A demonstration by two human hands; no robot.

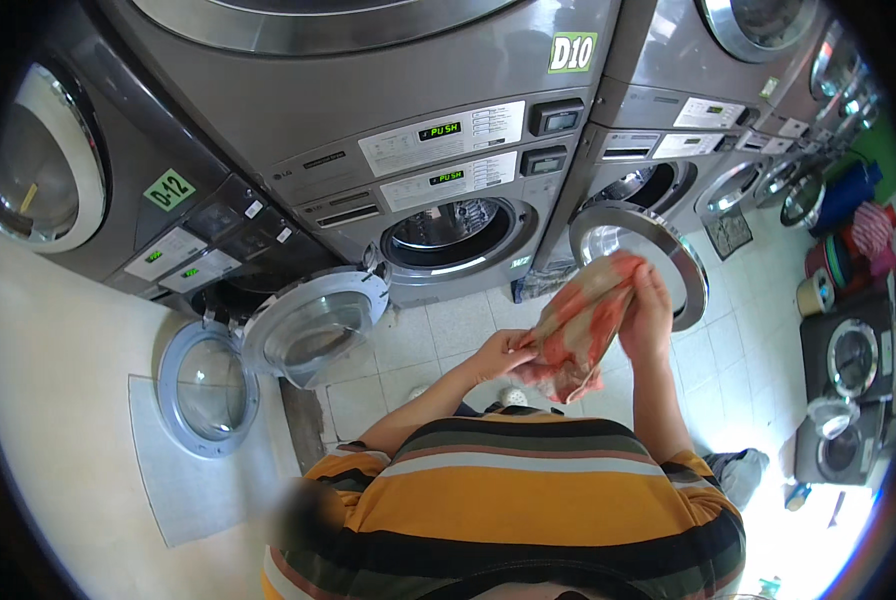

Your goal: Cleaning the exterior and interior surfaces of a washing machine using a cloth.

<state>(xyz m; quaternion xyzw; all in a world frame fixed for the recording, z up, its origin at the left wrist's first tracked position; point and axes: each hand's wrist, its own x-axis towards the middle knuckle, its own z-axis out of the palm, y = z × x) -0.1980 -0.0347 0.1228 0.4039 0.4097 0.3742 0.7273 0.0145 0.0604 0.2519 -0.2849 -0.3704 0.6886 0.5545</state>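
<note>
Between my two hands hangs a crumpled cloth (579, 322) in orange-red and beige. My left hand (497, 354) pinches its lower left edge. Higher up, my right hand (647, 304) grips the top right corner. Behind the cloth, a round glass washer door (684, 281) stands swung out and is partly covered by it. Straight ahead is a front-loading washer (448, 247) whose drum opening is uncovered. Its glass door (320, 326) is swung out to the left.
A second round door (208, 390) stands out at the left by the pale wall (50, 375). Stacked LG machines (418, 90) line the front. A mat (728, 232) lies on the tiled floor (459, 322). To the right are a bucket (815, 292), red container and dark washers (853, 356).
</note>
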